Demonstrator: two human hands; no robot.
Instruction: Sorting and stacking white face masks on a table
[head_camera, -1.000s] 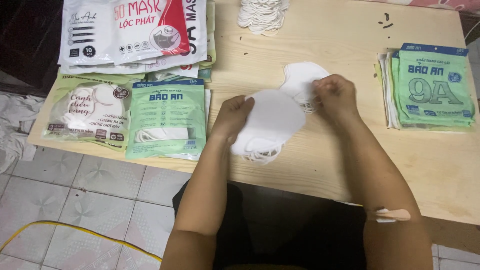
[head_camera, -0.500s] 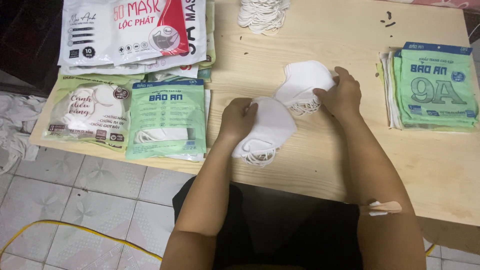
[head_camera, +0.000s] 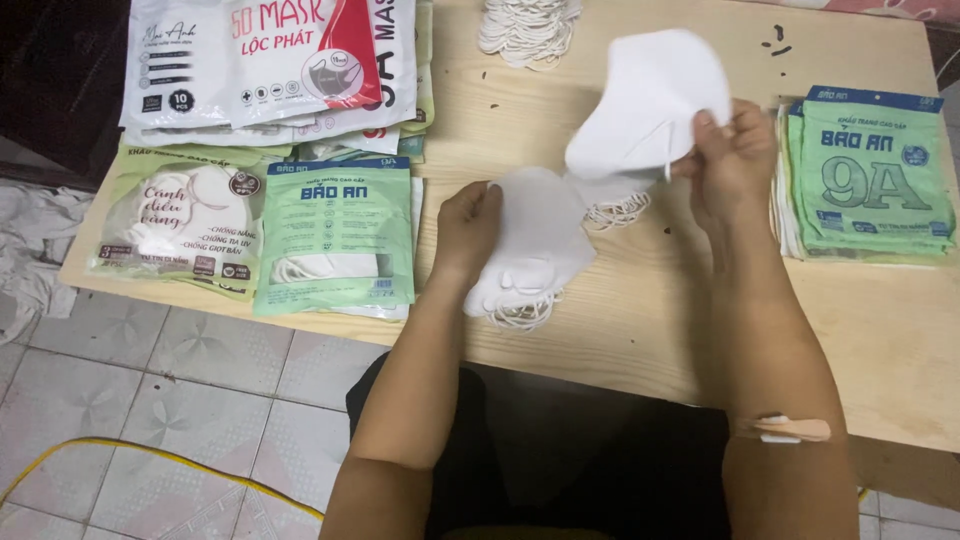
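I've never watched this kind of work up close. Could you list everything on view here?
wooden table: one, pale wood, across the middle.
white masks in hand: a small bunch, white, lifted by the right hand.
white mask stack: one stack, white, at the table's near edge under the left hand.
green packets: a pile, green and blue, right end of the table.
green packet of masks: one on top, green, left of the stack.
white packets: several, white and red, far left.
loop pile: one, white, far edge.
tiled floor: grey, lower left.
left hand: one.
right hand: one.
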